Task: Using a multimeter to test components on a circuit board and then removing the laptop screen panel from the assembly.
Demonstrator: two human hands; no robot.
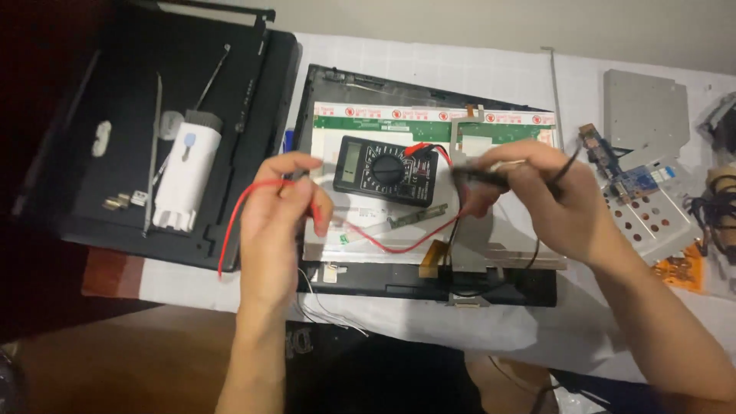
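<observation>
A black digital multimeter (386, 170) with a round dial lies on the back of a bare display panel (506, 253) set in a black laptop lid. My left hand (280, 222) pinches the red probe (295, 180), its red lead (234, 222) looping down over my wrist. My right hand (540, 201) grips the black probe (481, 176), tip pointing left near the panel's green circuit strip (429, 126). A black lead (566, 165) runs up from that hand.
A black laptop cover (100, 222) at left carries a white tool case (186, 172), thin metal rods and small brackets. At right lie a grey metal drive (644, 107), small circuit boards (613, 165), an orange flex piece (682, 270) and black cables (713, 207). White cloth covers the table.
</observation>
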